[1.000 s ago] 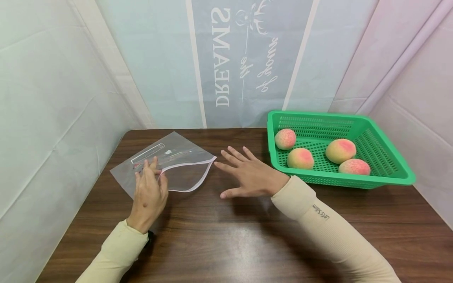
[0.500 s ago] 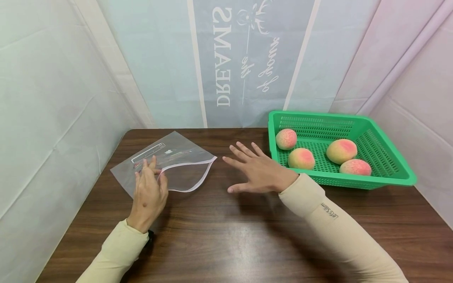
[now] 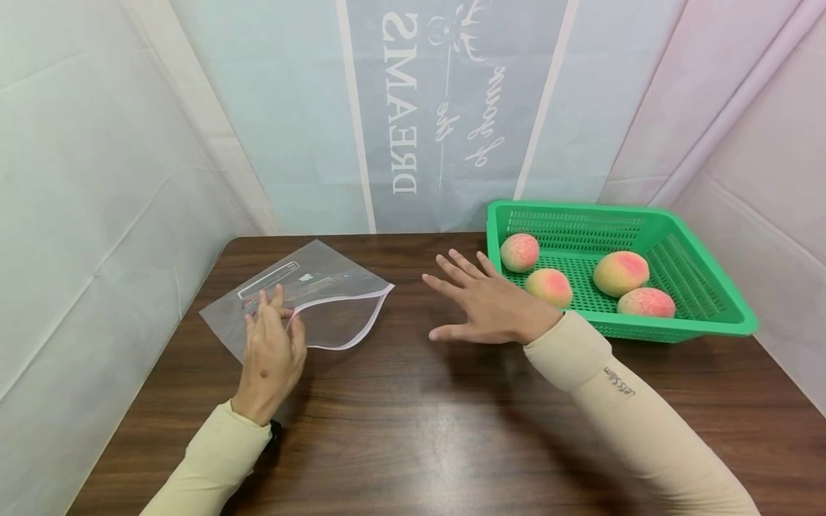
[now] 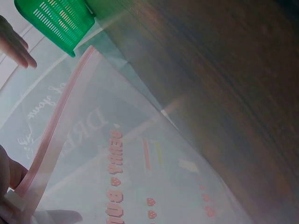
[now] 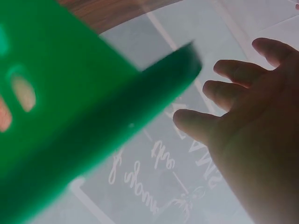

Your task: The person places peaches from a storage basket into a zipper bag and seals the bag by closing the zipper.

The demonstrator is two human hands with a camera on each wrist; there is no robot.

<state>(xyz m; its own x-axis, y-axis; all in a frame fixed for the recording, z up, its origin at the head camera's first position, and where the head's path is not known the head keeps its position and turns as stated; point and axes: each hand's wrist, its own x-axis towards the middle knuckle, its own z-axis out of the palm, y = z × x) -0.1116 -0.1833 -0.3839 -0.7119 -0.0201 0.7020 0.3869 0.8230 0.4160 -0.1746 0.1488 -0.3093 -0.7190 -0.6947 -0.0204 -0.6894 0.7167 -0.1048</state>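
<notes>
On the left of the table lies a clear zip bag [image 3: 323, 276] with printed pictures, its mouth gaping toward the right hand. My left hand [image 3: 267, 358] pinches the bag near one end of the zip edge. Close up in the left wrist view, the pink zip strip [image 4: 60, 109] runs up from those fingers. My right hand [image 3: 493, 304] hovers above the table with fingers spread and nothing held, just left of a green basket [image 3: 710, 326]. Inside the basket are several peaches, one peach [image 3: 548, 288] near its front left. In the right wrist view the basket's rim [image 5: 117, 107] looms close to the fingers.
A dark wooden table [image 3: 387, 430] carries everything. Behind it hangs a pale cloth [image 3: 303, 122] with mirrored lettering, and white cloth walls [image 3: 84, 179] stand at both sides.
My right hand has moved right and slightly away from me, from near the bag's mouth to beside the basket. The left hand and the bag have stayed put.
</notes>
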